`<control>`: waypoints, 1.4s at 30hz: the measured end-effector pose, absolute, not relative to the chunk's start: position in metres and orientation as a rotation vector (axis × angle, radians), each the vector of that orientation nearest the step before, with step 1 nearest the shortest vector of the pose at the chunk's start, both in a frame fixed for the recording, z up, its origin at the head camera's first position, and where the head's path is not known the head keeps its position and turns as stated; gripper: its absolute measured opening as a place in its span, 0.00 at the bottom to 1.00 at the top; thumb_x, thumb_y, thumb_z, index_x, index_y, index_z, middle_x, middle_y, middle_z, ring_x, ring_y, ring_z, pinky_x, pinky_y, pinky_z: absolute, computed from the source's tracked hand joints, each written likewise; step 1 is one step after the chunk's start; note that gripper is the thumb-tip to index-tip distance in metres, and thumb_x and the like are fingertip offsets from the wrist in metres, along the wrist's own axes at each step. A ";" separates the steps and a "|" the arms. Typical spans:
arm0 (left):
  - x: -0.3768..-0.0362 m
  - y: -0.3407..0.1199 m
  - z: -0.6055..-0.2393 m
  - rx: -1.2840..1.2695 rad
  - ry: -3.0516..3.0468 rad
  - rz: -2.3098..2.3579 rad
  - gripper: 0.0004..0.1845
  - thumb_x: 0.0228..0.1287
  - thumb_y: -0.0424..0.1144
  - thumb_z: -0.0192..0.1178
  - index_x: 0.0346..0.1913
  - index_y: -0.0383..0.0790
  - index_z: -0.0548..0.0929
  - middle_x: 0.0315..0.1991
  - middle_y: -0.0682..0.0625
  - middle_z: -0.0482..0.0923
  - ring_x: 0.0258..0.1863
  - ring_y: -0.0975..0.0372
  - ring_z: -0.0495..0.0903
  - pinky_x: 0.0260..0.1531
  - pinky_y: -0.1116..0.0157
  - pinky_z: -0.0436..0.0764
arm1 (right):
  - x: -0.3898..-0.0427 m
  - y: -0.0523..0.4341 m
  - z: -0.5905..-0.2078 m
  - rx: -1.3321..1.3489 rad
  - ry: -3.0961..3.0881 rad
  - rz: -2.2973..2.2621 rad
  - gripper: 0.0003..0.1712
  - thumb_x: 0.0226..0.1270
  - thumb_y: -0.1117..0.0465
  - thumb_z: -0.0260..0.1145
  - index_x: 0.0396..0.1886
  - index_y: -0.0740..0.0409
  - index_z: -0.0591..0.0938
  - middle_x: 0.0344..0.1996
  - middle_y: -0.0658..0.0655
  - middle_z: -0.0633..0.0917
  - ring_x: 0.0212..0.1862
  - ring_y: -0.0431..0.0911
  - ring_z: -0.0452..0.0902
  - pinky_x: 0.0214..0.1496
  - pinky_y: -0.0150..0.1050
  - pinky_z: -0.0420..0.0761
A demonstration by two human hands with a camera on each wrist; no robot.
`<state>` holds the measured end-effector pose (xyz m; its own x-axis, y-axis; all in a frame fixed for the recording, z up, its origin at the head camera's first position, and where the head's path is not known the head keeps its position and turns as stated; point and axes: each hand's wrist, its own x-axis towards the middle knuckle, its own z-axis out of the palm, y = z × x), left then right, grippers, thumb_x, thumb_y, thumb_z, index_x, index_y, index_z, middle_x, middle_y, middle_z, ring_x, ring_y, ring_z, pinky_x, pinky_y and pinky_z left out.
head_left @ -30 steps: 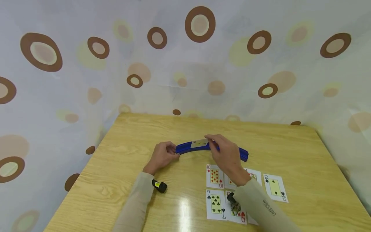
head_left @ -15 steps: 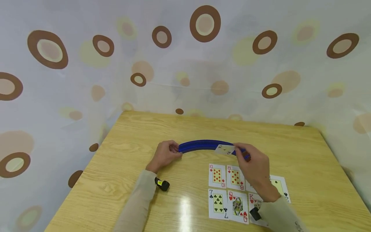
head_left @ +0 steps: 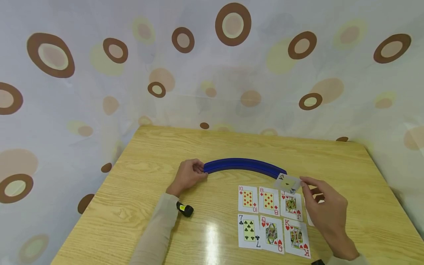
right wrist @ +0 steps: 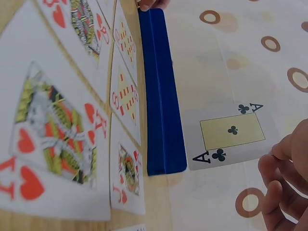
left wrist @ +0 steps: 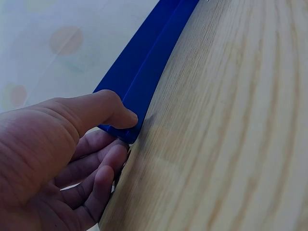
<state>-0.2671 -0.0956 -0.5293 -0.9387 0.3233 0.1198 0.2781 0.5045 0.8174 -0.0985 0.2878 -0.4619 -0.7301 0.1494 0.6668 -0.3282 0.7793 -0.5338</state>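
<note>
An ace of clubs [head_left: 286, 183] is pinched at its edge by the curled fingers [right wrist: 284, 159] of the right hand [head_left: 326, 213], held just past the right end of the blue curved card rack [head_left: 243, 166]; the rack's left end is gripped by the left hand [head_left: 187, 176]; six cards [head_left: 271, 217] lie face up in two rows on the desk [head_left: 139, 206]; the rack's slot appears empty, so the ace seems not yet laid down.

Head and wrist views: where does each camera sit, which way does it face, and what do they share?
Head: above, facing forward and down at the table; both forearms, left hand, right hand show.
Left wrist: low behind its hand, along the blue card rack; fingers show.
Right wrist: low, along the face-up cards toward the ace of clubs; fingertips show.
Shared: the rack.
</note>
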 end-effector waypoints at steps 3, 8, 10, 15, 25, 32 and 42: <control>-0.267 -0.096 -0.529 0.531 2.680 1.442 0.12 0.53 0.35 0.75 0.40 0.38 0.85 0.31 0.52 0.84 0.29 0.64 0.82 0.33 0.67 0.82 | -0.089 0.293 -0.463 0.080 -2.255 0.848 0.14 0.60 0.71 0.69 0.45 0.57 0.88 0.37 0.55 0.89 0.29 0.23 0.75 0.28 0.19 0.73; -0.266 -0.096 -0.529 0.518 2.667 1.444 0.12 0.54 0.35 0.75 0.40 0.39 0.85 0.32 0.52 0.84 0.30 0.64 0.82 0.33 0.67 0.82 | -0.076 0.298 -0.465 -0.007 -2.256 0.862 0.14 0.61 0.71 0.69 0.45 0.57 0.88 0.37 0.56 0.88 0.29 0.23 0.75 0.29 0.18 0.73; -0.266 -0.097 -0.528 0.519 2.663 1.448 0.12 0.54 0.35 0.75 0.40 0.39 0.85 0.32 0.52 0.84 0.30 0.63 0.82 0.34 0.66 0.82 | -0.071 0.300 -0.465 -0.042 -2.251 0.867 0.14 0.61 0.72 0.69 0.46 0.57 0.88 0.37 0.56 0.88 0.29 0.22 0.75 0.29 0.17 0.74; -0.267 -0.097 -0.528 0.515 2.657 1.454 0.12 0.54 0.36 0.75 0.40 0.39 0.85 0.32 0.52 0.84 0.30 0.63 0.82 0.34 0.66 0.82 | -0.061 0.309 -0.467 -0.133 -2.263 0.854 0.14 0.62 0.71 0.68 0.46 0.55 0.89 0.36 0.49 0.87 0.31 0.21 0.75 0.31 0.16 0.73; -0.266 -0.096 -0.526 0.525 2.660 1.457 0.12 0.54 0.35 0.75 0.40 0.39 0.85 0.32 0.52 0.83 0.31 0.64 0.82 0.35 0.66 0.82 | -0.043 0.335 -0.466 -0.534 -2.696 0.840 0.15 0.73 0.54 0.61 0.51 0.55 0.86 0.45 0.60 0.86 0.32 0.33 0.75 0.26 0.27 0.73; -0.266 -0.095 -0.528 0.502 2.650 1.460 0.12 0.54 0.36 0.75 0.41 0.40 0.85 0.34 0.52 0.84 0.31 0.64 0.83 0.35 0.66 0.82 | -0.038 0.354 -0.471 -0.649 -2.946 0.892 0.22 0.75 0.49 0.56 0.56 0.58 0.82 0.45 0.61 0.84 0.37 0.50 0.77 0.27 0.36 0.73; -0.265 -0.097 -0.527 0.523 2.655 1.459 0.12 0.55 0.35 0.74 0.40 0.39 0.85 0.33 0.51 0.84 0.31 0.64 0.83 0.34 0.67 0.82 | -0.034 0.361 -0.493 -0.799 -3.088 0.982 0.21 0.74 0.55 0.59 0.60 0.61 0.79 0.43 0.58 0.83 0.38 0.50 0.75 0.33 0.38 0.74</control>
<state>-0.2653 -0.0970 -0.5274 -0.9398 0.3257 0.1030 0.2616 0.4923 0.8302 -0.0337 0.3605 -0.4932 -0.8673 0.3819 -0.3194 0.4962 0.7149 -0.4927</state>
